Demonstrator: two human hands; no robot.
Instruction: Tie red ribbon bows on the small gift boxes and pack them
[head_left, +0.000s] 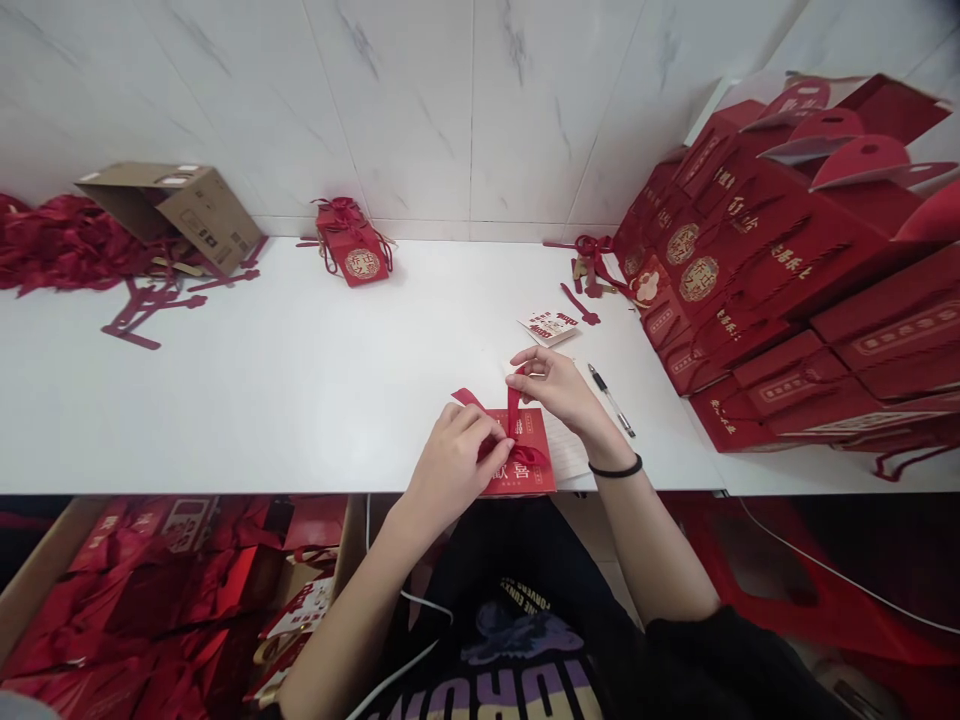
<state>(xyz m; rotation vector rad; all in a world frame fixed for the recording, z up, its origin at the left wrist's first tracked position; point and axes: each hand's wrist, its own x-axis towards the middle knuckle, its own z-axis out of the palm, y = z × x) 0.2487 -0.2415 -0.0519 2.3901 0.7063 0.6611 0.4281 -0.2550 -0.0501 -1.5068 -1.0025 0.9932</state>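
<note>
A small red gift box (pixel 529 472) with gold print lies at the near edge of the white table (pixel 300 390). A red ribbon (pixel 514 410) runs over its top. My left hand (pixel 454 462) is closed, pinching the ribbon at the box's left side. My right hand (pixel 553 384) is closed too, holding a strand of the same ribbon up above the box. A black band sits on my right wrist.
A pen (pixel 610 398) and a printed card (pixel 549 326) lie right of the box. Stacked red boxes (pixel 780 280) fill the right side. A finished tied box (pixel 352 244) stands at the back, a cardboard carton (pixel 172 208) and ribbon pile (pixel 60 246) far left. Red material fills a bin (pixel 150 600) below.
</note>
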